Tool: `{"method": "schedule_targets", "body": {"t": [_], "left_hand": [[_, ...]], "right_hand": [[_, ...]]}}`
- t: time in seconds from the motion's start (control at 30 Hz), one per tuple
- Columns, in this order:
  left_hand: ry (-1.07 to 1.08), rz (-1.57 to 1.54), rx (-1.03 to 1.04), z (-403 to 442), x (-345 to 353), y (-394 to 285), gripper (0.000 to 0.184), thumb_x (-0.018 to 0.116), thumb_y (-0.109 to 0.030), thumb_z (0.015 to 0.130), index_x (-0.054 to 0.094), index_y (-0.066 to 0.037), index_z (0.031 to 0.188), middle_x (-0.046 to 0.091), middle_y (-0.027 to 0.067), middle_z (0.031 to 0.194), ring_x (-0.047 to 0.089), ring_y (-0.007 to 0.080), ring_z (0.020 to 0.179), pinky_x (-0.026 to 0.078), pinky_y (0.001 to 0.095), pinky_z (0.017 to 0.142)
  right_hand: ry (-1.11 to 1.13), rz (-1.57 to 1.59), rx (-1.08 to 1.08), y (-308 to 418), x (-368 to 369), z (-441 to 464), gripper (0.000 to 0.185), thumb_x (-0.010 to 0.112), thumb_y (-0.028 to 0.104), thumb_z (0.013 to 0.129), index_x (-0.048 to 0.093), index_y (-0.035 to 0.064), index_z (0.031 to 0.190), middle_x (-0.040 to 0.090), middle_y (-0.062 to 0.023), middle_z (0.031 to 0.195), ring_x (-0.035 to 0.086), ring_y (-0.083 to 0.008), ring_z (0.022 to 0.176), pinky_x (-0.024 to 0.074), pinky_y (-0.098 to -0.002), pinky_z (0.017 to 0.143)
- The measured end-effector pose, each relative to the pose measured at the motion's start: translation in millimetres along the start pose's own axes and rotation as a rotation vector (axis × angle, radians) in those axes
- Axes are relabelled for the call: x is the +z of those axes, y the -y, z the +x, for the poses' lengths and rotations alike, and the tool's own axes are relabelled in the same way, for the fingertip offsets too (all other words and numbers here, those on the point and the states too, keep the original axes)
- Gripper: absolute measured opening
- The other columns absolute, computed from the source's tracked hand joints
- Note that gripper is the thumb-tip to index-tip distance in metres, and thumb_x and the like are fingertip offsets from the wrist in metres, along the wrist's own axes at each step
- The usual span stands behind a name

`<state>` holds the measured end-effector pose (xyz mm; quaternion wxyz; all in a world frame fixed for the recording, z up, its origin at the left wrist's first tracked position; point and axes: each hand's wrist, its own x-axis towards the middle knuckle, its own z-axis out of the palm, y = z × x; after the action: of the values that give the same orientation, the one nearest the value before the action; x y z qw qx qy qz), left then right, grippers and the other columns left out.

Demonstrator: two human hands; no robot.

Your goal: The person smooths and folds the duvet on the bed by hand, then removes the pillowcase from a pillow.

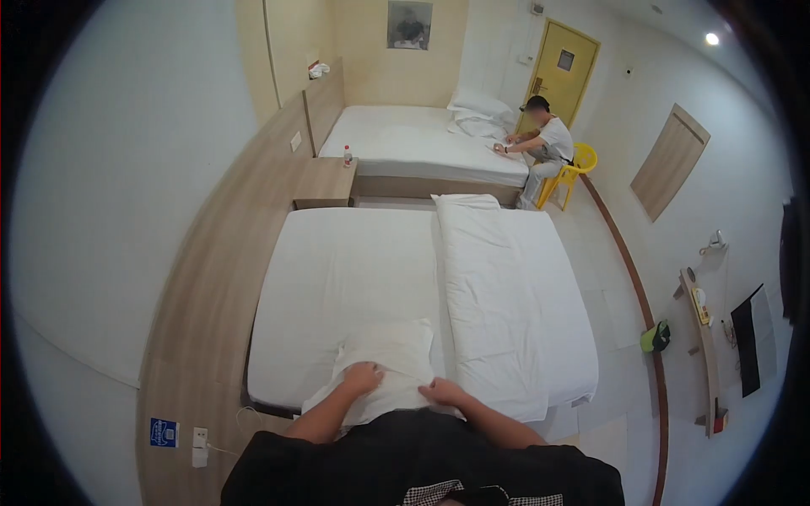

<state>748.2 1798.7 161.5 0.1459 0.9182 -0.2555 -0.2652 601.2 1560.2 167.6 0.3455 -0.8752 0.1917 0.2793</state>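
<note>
A white pillow (396,358) lies on the near side of the white-sheeted bed (354,270), right in front of my body. My left hand (363,379) is on the pillow's left part, its curled fingers closed on the white cloth. At the right edge, my right hand (443,393) pinches the pillow's fabric. The fingertips of both hands are partly hidden. Just beyond my right hand, a folded white quilt (485,295) runs across the bed.
Behind stands a second bed (396,135) with white bedding (481,114). A person (548,143) sits beside it on a yellow chair (582,160). A nightstand (325,181) holds a bottle (347,156). Along the left runs a wooden headboard (219,253); a wall shelf (704,354) is at right.
</note>
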Motion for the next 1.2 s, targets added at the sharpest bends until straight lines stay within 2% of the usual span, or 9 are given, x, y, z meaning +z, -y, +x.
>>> {"method": "schedule_targets", "body": {"t": [0.13, 0.2, 0.27, 0.37, 0.53, 0.6, 0.77, 1.03, 1.2], "left_hand": [[0.007, -0.424, -0.104, -54, -29, 55, 0.05, 0.054, -0.04, 0.089, 0.063, -0.002, 0.121, 0.063, 0.0219, 0.12, 0.059, 0.0365, 0.113, 0.045, 0.0432, 0.099], [-0.337, -0.277, -0.117, -80, 1, 104, 0.049, 0.054, -0.04, 0.09, 0.063, -0.001, 0.119, 0.064, 0.0224, 0.118, 0.058, 0.0392, 0.114, 0.044, 0.0433, 0.099], [-0.19, -0.138, -0.517, -94, 36, 144, 0.055, 0.053, -0.042, 0.092, 0.058, 0.001, 0.126, 0.062, 0.0239, 0.123, 0.058, 0.0375, 0.115, 0.044, 0.0427, 0.1], [0.269, -1.242, -0.656, -50, 157, 266, 0.062, 0.05, -0.045, 0.095, 0.053, 0.003, 0.133, 0.059, 0.0255, 0.128, 0.057, 0.0354, 0.117, 0.043, 0.0432, 0.099], [0.229, -0.73, -0.295, -69, -20, 110, 0.052, 0.048, -0.037, 0.096, 0.061, 0.008, 0.12, 0.065, 0.0269, 0.115, 0.063, 0.04, 0.106, 0.047, 0.0438, 0.092], [0.159, -0.126, 0.089, -33, -32, 129, 0.048, 0.044, -0.032, 0.099, 0.064, 0.01, 0.11, 0.066, 0.0308, 0.107, 0.063, 0.0449, 0.102, 0.047, 0.0452, 0.09], [-0.015, -0.432, -0.002, -114, -151, 34, 0.053, 0.037, -0.034, 0.103, 0.063, 0.013, 0.106, 0.063, 0.0339, 0.108, 0.06, 0.0467, 0.106, 0.046, 0.0466, 0.092], [0.154, -0.147, -0.188, -81, -24, 65, 0.051, 0.037, -0.036, 0.101, 0.066, 0.007, 0.107, 0.064, 0.0298, 0.11, 0.06, 0.0451, 0.107, 0.045, 0.0484, 0.094], [0.215, -0.056, -0.125, -64, 0, 54, 0.047, 0.042, -0.037, 0.098, 0.065, 0.0, 0.113, 0.064, 0.0252, 0.116, 0.061, 0.0419, 0.108, 0.047, 0.0476, 0.094]], "right_hand": [[0.026, -0.046, 0.306, -7, 14, 3, 0.103, 0.044, 0.081, 0.081, 0.053, -0.0103, 0.129, 0.057, -0.0298, 0.128, 0.054, -0.0402, 0.124, 0.0404, -0.0428, 0.105], [0.164, -0.043, 0.258, -10, 1, 0, 0.103, 0.04, 0.079, 0.084, 0.05, -0.012, 0.131, 0.054, -0.0312, 0.133, 0.05, -0.0409, 0.128, 0.0375, -0.0426, 0.107], [0.259, -0.021, 0.18, -3, -16, -18, 0.102, 0.04, 0.078, 0.085, 0.051, -0.0128, 0.13, 0.055, -0.0314, 0.131, 0.051, -0.0415, 0.127, 0.0384, -0.0431, 0.106], [0.141, -0.01, 0.071, -23, -5, -7, 0.091, 0.042, 0.073, 0.088, 0.053, -0.0075, 0.131, 0.061, -0.0297, 0.122, 0.056, -0.0423, 0.119, 0.0412, -0.0448, 0.102], [0.129, -0.596, -0.373, -43, -65, 34, 0.056, 0.046, 0.047, 0.097, 0.059, 0.0008, 0.126, 0.064, -0.0241, 0.118, 0.062, -0.0431, 0.101, 0.0475, -0.0484, 0.092], [-0.235, -0.439, -0.582, -65, -100, 28, 0.047, 0.048, 0.041, 0.097, 0.068, 0.0006, 0.109, 0.068, -0.0212, 0.109, 0.064, -0.0425, 0.092, 0.0494, -0.0476, 0.084], [-0.212, 0.018, -0.1, 48, -195, -134, 0.047, 0.052, 0.038, 0.095, 0.072, -0.0044, 0.09, 0.069, -0.0238, 0.08, 0.066, -0.0358, 0.077, 0.0497, -0.0414, 0.078], [-0.151, -0.356, 0.1, -19, -123, -91, 0.05, 0.054, 0.052, 0.089, 0.076, 0.0073, 0.094, 0.071, -0.019, 0.095, 0.066, -0.0389, 0.092, 0.0509, -0.0456, 0.084], [0.018, -0.175, -0.223, -23, -104, -46, 0.051, 0.053, 0.049, 0.093, 0.071, 0.0034, 0.108, 0.068, -0.0196, 0.111, 0.064, -0.0351, 0.104, 0.0494, -0.0421, 0.09]]}}
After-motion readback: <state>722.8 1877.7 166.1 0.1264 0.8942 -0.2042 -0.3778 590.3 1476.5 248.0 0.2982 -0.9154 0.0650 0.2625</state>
